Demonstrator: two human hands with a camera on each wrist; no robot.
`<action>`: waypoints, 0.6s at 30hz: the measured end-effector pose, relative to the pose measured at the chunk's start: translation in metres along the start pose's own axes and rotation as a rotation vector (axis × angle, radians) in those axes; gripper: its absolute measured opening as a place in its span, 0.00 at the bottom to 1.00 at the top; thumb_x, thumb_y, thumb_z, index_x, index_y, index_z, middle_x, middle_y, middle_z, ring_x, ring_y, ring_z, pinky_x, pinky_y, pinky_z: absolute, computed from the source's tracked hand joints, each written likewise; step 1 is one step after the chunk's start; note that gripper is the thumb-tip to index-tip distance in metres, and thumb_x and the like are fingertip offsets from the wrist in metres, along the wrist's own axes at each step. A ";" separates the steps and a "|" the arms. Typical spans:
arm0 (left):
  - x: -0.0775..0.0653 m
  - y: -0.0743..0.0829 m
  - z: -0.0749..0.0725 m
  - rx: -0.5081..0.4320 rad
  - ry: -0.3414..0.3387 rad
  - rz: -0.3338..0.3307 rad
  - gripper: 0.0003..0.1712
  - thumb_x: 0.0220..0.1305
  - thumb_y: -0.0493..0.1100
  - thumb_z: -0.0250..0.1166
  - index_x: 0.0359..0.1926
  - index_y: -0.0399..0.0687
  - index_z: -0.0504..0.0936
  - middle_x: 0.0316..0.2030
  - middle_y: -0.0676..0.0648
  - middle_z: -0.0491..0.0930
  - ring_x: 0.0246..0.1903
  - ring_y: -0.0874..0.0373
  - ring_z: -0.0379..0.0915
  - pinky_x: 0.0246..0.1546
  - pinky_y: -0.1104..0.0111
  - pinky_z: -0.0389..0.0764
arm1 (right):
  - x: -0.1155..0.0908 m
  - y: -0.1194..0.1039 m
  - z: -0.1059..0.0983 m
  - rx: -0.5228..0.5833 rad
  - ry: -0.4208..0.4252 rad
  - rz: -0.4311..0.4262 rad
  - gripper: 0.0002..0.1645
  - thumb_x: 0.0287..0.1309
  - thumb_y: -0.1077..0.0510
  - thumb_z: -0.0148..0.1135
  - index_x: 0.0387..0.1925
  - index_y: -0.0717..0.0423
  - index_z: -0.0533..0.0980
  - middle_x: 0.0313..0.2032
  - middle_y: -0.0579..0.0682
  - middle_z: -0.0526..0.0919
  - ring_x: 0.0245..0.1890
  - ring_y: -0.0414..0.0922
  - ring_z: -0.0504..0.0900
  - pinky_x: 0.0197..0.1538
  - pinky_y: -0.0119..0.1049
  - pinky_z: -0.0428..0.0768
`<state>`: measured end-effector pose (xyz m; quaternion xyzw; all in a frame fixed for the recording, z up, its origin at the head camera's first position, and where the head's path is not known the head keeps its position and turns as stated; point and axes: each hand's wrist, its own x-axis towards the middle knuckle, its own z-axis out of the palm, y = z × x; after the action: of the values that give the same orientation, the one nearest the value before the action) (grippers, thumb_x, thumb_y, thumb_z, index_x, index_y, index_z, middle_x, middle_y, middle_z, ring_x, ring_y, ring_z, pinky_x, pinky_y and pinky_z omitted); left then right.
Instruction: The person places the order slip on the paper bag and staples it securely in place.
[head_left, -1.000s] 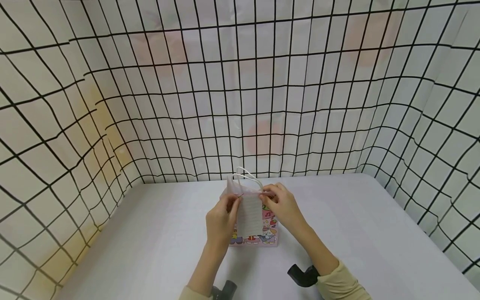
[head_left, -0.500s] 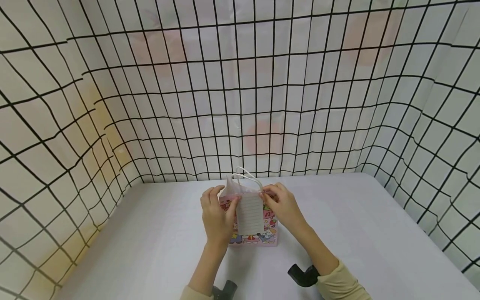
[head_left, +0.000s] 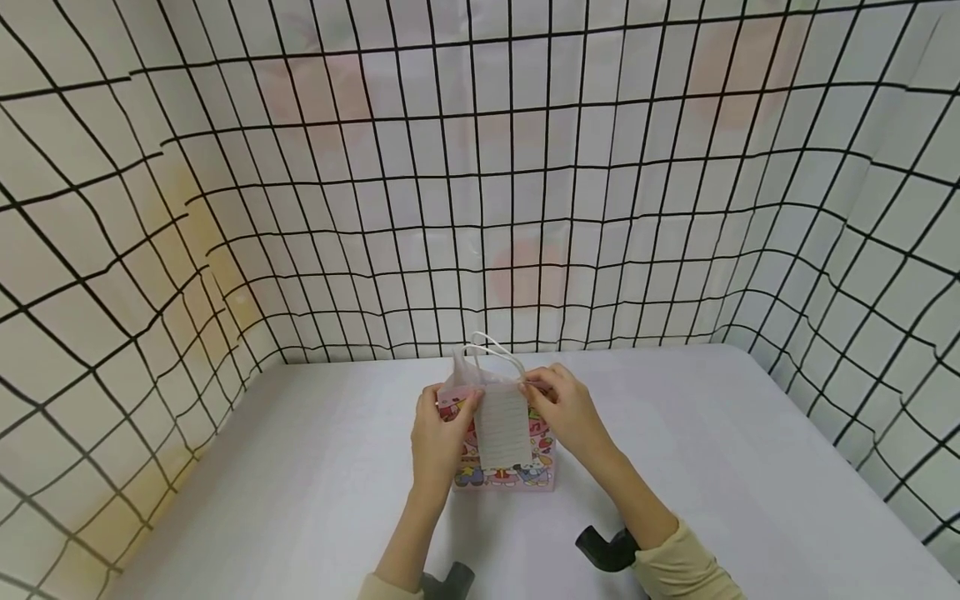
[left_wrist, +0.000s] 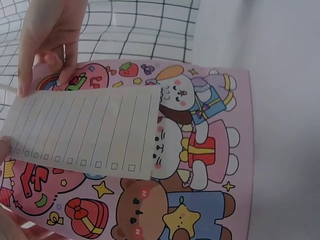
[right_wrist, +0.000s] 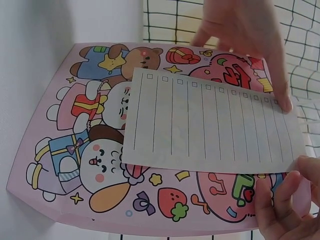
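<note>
A pink gift bag (head_left: 543,468) printed with cartoon animals stands on the table, its white rope handles (head_left: 498,350) sticking up behind. Against its front lies a sheet of lined paper (head_left: 502,429) with a row of small checkboxes, seen large in the left wrist view. My left hand (head_left: 437,442) grips the bag's upper left edge, fingers behind, and the thumb presses the paper's upper left corner in the right wrist view. At the upper right, my right hand (head_left: 567,414) pinches the paper's corner together with the bag's rim. The bag's inside is hidden.
A white cloth covers the table (head_left: 300,475). Black-gridded white curtains (head_left: 420,208) enclose the back and both sides. Dark curved pieces (head_left: 606,548) sit at both wrists, beside the beige sleeves (head_left: 682,567).
My left hand's pinch at the paper's corner opened, its fingers spread leftward, and they now grip the bag's left edge with the thumb on the paper. The right hand stays put.
</note>
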<state>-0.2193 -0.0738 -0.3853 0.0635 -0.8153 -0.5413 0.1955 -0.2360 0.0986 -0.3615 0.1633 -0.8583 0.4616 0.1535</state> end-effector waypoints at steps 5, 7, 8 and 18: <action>0.002 0.000 0.001 -0.006 -0.066 -0.075 0.38 0.50 0.69 0.59 0.51 0.47 0.67 0.39 0.46 0.70 0.34 0.55 0.68 0.29 0.69 0.69 | 0.001 -0.002 -0.001 0.012 0.004 -0.004 0.13 0.59 0.54 0.57 0.40 0.59 0.77 0.29 0.50 0.71 0.27 0.40 0.68 0.27 0.26 0.70; 0.003 0.000 0.001 -0.017 -0.090 -0.092 0.38 0.50 0.69 0.59 0.52 0.47 0.66 0.41 0.45 0.70 0.35 0.54 0.68 0.30 0.69 0.69 | 0.001 -0.002 -0.001 0.014 0.003 -0.003 0.13 0.59 0.54 0.57 0.40 0.59 0.77 0.30 0.50 0.72 0.27 0.40 0.69 0.28 0.26 0.70; 0.003 0.001 0.000 -0.022 -0.098 -0.097 0.38 0.51 0.69 0.59 0.53 0.47 0.66 0.41 0.45 0.69 0.35 0.54 0.68 0.30 0.69 0.69 | 0.001 -0.002 -0.001 0.015 0.003 -0.002 0.13 0.59 0.54 0.57 0.40 0.59 0.77 0.30 0.50 0.72 0.27 0.40 0.69 0.28 0.26 0.70; 0.004 -0.002 -0.001 -0.076 -0.148 -0.093 0.36 0.52 0.67 0.59 0.51 0.46 0.66 0.40 0.45 0.71 0.35 0.55 0.68 0.31 0.68 0.70 | 0.001 0.003 0.001 0.020 0.000 0.002 0.14 0.59 0.53 0.57 0.41 0.59 0.77 0.31 0.50 0.73 0.29 0.40 0.71 0.30 0.26 0.72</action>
<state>-0.2227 -0.0771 -0.3859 0.0537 -0.8025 -0.5837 0.1117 -0.2385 0.0992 -0.3631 0.1639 -0.8538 0.4704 0.1511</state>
